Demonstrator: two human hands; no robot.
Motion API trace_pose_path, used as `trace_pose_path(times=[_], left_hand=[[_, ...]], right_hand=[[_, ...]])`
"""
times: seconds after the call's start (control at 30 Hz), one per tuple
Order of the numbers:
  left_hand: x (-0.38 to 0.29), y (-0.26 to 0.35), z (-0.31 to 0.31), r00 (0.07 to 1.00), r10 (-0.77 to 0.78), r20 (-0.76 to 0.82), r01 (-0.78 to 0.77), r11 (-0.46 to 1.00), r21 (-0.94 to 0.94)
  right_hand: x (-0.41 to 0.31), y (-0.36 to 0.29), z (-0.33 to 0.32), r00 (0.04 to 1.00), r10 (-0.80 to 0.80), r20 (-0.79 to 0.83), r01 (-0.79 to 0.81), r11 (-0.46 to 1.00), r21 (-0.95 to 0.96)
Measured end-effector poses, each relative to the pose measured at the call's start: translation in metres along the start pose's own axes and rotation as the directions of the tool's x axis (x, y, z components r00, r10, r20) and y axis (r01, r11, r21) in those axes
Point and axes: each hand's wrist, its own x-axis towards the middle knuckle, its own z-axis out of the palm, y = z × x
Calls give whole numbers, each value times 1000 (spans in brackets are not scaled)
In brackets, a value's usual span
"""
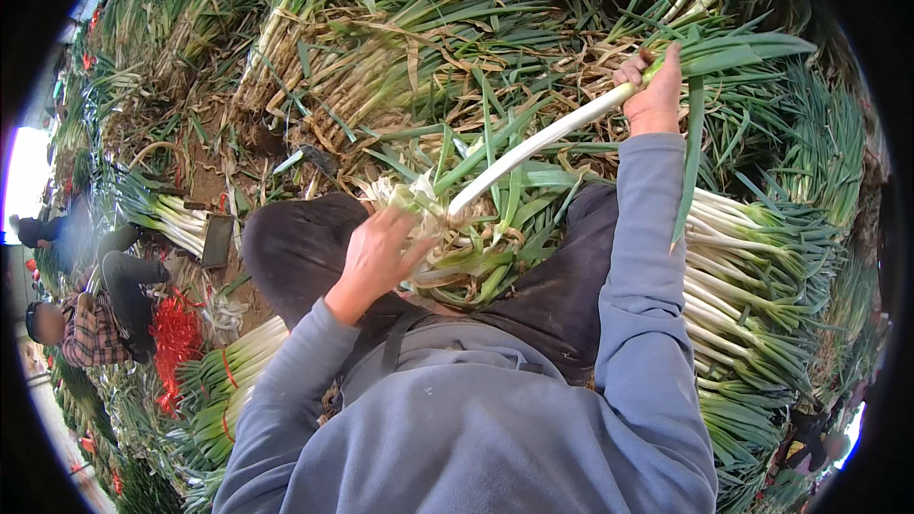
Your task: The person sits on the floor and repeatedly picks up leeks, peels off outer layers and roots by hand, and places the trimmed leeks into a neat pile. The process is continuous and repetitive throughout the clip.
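Note:
My right hand [651, 89], at the upper right, grips a long green onion [546, 143] where its white shank meets the green leaves. The shank slants down to the left, and its root end lies over a heap of stripped leaves [500, 264] between my knees. My left hand [382, 257] is near that root end, over the left side of the heap. It is slightly blurred, with thumb and fingers apart; pale peelings [407, 193] lie just beyond its fingertips, and whether it touches them I cannot tell.
Uncleaned onions [343, 86] with dry leaves lie ahead. Cleaned onions [735, 264] are stacked at right. Bundles with red ties [228, 385], red string [175, 335] and a small stand [216, 240] holding onions are at left. Another person [93, 328] sits at far left.

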Motion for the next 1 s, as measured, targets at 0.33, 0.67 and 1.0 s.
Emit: trace_pose_path(times=[0.33,0.67,1.0], left_hand=[[95,50,59,963,71,-260,-78,997,-18],[96,33,69,977,-161,-142,88,902,-423],[85,36,77,935,-282,-215,129,835,-536]], right_hand=[[-7,31,19,995,69,-66,-71,997,-27],[-14,34,26,985,3,174,-15,998,67],[-11,45,24,978,11,209,-46,986,162]])
